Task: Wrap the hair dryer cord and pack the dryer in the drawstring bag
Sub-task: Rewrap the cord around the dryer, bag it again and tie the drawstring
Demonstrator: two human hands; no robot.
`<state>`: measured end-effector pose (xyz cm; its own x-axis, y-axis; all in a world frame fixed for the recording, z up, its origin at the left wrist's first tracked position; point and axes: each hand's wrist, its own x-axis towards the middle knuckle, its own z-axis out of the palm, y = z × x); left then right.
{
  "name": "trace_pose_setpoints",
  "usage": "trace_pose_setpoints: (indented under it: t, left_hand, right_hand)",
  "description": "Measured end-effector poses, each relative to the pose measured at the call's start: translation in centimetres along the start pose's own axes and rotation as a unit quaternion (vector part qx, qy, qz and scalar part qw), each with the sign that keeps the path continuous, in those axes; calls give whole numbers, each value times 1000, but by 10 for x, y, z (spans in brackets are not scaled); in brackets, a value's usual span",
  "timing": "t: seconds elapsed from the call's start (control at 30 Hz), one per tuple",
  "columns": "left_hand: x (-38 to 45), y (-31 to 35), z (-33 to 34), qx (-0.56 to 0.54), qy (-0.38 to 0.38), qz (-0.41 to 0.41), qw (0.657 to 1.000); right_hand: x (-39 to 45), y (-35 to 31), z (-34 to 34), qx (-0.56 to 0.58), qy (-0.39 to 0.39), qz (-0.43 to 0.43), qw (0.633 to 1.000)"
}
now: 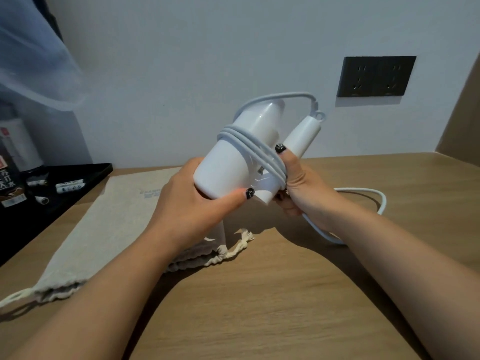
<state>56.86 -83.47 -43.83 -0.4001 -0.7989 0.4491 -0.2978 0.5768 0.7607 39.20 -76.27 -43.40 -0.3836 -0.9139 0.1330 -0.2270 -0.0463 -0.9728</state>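
Cord (249,144) turns on dryer (223,170): three.

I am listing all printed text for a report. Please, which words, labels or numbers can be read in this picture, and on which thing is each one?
"打水": white characters on the dark package at the left edge; the rest is cut off or blurred.
Drawstring bag: faint grey print, too blurred to read.
Small tubes on the black tray: print too small to read.
Hair dryer: no text visible.
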Motion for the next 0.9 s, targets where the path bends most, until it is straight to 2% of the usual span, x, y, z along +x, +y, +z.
trace_pose_setpoints:
  t: [0.2, 0.57, 0.73, 0.9]
  left_hand:
    - [-5, 5, 3, 68, 54, 61, 994]
    - [-4, 4, 8, 65, 92, 36, 993]
    - [-3, 3, 7, 81, 114, 53, 989]
    - [-1, -1, 4, 90, 120, 43, 988]
  right_hand:
    - [2, 1, 1, 1, -6, 29, 1000]
    - [6, 0, 1, 81, -88, 97, 988]
    - [0, -5, 0, 123, -130, 126, 976]
    - [-2, -8, 9, 122, -101, 113, 981]
